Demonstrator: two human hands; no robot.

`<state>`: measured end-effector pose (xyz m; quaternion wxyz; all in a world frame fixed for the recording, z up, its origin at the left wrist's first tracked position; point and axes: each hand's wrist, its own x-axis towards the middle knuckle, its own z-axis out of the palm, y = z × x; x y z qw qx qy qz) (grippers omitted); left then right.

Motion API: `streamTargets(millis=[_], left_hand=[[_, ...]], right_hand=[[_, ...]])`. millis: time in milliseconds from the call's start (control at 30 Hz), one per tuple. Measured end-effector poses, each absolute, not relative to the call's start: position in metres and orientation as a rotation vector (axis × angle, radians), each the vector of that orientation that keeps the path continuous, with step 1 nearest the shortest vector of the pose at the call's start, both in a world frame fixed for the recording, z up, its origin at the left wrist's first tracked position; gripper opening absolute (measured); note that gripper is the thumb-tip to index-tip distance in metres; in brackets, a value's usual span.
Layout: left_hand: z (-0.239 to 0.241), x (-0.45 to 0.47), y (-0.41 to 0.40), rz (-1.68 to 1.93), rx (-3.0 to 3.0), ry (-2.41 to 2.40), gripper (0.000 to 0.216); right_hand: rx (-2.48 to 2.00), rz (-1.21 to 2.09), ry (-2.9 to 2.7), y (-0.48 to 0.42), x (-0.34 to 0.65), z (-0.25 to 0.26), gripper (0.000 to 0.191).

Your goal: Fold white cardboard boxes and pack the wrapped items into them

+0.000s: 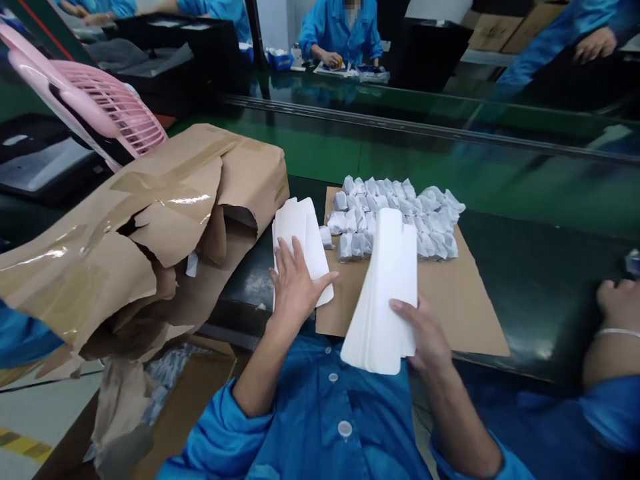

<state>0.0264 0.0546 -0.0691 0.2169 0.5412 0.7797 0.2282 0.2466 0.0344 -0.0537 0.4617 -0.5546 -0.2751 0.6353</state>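
In the head view, the right hand [429,333] has its grip clamped on a fanned bundle of long, plain white strips [390,280] above a cardboard sheet [470,307], round-cornered, far ends leaning slightly right. The left hand [295,283], grip spread apart, lies over a similar white stack [300,223] on the tabletop [540,280], its long axis pointing away and slightly left.

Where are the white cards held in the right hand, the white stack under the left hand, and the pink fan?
Held white cards [385,287]: head view, on the middle of the front card.
White stack [303,233]: head view, on the upper part of its top face.
Pink fan [113,107]: head view, on its grille.
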Motion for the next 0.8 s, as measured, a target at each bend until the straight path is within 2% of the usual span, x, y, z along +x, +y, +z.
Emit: streamTargets(millis=[100, 233, 367, 633, 800], left_hand=[[-0.06, 0.05, 0.068, 0.399, 1.56, 2.241, 0.107], [-0.054, 0.039, 0.074, 0.309, 1.575, 2.269, 0.101], [-0.05, 0.011, 0.071, 0.183, 1.624, 2.34, 0.098], [-0.042, -0.012, 0.077, 0.02, 1.654, 2.401, 0.107], [-0.045, 0.008, 0.068, 0.014, 1.638, 2.531, 0.088]], right_hand=[[-1.259, 1.658, -0.729, 0.026, 0.237, -0.061, 0.06], [-1.138, 1.749, -0.796, 0.02, 0.253, -0.065, 0.061], [-1.087, 1.735, -0.761, 0.015, 0.277, -0.071, 0.059], [-1.055, 1.68, -0.639, 0.001, 0.313, -0.079, 0.06], [-1.053, 1.676, -0.64, -0.002, 0.319, -0.077, 0.062]])
